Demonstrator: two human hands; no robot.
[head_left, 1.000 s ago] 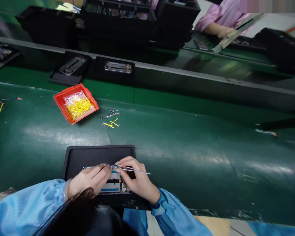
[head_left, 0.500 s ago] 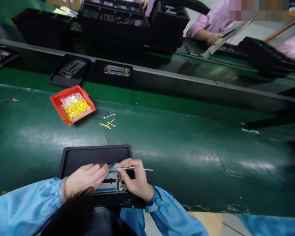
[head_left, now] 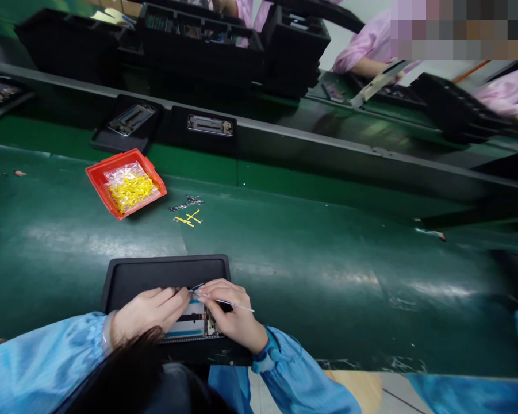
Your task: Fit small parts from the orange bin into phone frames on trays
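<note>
On a black tray (head_left: pixel 168 273) in front of me lies a phone frame (head_left: pixel 187 326) with blue strips and a dark flat cable. My left hand (head_left: pixel 153 310) bends over its left part, fingers together and pressed at the far edge. Thin metal tweezers (head_left: pixel 235 304) are pinched in my right hand (head_left: pixel 233 316), their back end pointing right. The tweezer tips meet my left fingertips at the far edge. A thin dark strip (head_left: pixel 196 286) sticks up there. What lies under the fingertips is hidden.
Beyond the tray stands a red bin (head_left: pixel 144 201) of yellow flex cables (head_left: pixel 131 190). Several loose yellow strips (head_left: pixel 188 218) and dark strips (head_left: pixel 187 203) lie beside it. Farther off are trays with phone frames (head_left: pixel 210 125), a metal rail (head_left: pixel 284 130), black boxes (head_left: pixel 198 46) and co-workers' pink sleeves (head_left: pixel 364 46).
The back end of the tweezers has swung down toward me, and my right fingers have closed in farther over them. My left hand stays on the frame. The view has shifted slightly.
</note>
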